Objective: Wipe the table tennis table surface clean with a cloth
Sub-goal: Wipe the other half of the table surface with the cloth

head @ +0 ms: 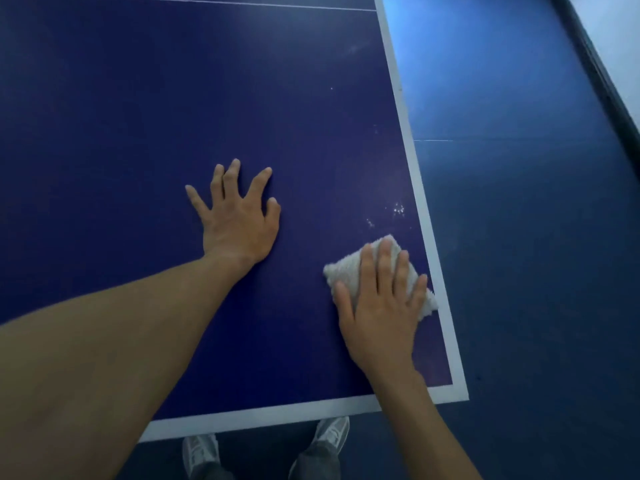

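table [138, 98]: deep indigo-blue top, plain, a few faint pale smears
edge line [412, 157]: white band on the right and near edges; thin white line across the far end
specks [398, 208]: white dots scattered on the blue
cloth [346, 268]: off-white, nubby terry texture, no print
floor [519, 237]: blue, lighter than the table, plain, one thin pale seam
shoes [199, 452]: pale grey-white
trousers [318, 462]: grey
wall [616, 26]: white
skirting [602, 81]: dark, near black

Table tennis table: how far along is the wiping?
Done: no finished patch shows on the dark blue table. In hand: right hand presses a white fluffy cloth flat; left hand braces beside it. Left: white specks just beyond the cloth, plus a faint smear farther up.
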